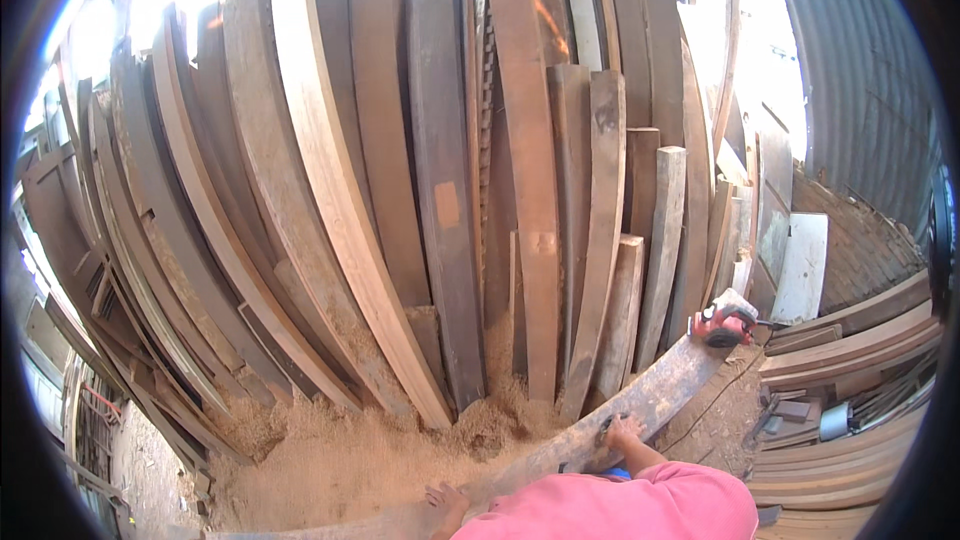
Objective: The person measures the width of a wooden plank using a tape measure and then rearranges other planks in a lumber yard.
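Note:
A long, worn wooden board [575, 450] runs slantwise in front of me, from the lower left up to the right. My right hand [627, 432] rests on it, with the fingers closed at a small dark object [605, 426] too small to name. Farther left, my left hand [447, 498] lies by the board's far edge, its fingers spread and holding nothing. At the board's far right end sits a red and black power tool [724, 326], apart from both hands. My pink sleeve and body hide the near middle of the board.
Tall planks [535, 240] lean upright in a row beyond the board. Sawdust and shavings [340, 470] cover the ground at their feet. Stacked timber [850, 350] and a light-coloured can [834, 422] are at the right, below a corrugated metal wall [860, 80].

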A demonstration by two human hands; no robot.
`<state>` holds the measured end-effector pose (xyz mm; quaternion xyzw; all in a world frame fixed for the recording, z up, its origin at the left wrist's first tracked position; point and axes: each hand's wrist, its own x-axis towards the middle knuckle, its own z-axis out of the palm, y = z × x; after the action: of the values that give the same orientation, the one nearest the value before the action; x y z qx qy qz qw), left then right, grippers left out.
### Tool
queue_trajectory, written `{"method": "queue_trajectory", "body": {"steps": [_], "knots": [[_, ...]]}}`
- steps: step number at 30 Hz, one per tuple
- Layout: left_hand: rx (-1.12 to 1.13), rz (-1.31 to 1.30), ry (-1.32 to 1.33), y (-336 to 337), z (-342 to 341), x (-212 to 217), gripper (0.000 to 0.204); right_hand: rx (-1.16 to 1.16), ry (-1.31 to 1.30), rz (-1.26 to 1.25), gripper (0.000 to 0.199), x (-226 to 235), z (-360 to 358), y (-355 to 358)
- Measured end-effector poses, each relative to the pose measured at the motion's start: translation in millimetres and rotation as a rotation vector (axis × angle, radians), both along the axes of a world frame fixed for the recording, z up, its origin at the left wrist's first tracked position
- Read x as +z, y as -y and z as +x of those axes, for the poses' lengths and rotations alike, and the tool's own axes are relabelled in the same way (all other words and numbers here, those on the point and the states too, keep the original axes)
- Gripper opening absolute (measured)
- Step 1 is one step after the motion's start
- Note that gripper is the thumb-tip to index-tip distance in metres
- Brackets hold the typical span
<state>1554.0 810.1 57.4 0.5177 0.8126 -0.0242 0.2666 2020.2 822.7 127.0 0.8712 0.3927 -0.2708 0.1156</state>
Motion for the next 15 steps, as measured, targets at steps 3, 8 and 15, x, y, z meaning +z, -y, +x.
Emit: {"method": "queue_trajectory", "body": {"steps": [3,8,15], "knots": [[-0.029,0.013,-0.013,3.6,39.4,-0.4,0.083,0.063,-0.209,-0.093,0.086,-27.7,30.4,2.4],[-0.058,-0.050,0.051,-10.0,92.2,4.8,0.083,0.402,-0.191,-0.164,0.082,-9.0,33.0,-0.1],[-0.150,-0.154,0.141,-19.9,152.9,3.3,0.083,0.401,-0.244,-0.106,0.083,-10.7,83.8,-18.8]]}}
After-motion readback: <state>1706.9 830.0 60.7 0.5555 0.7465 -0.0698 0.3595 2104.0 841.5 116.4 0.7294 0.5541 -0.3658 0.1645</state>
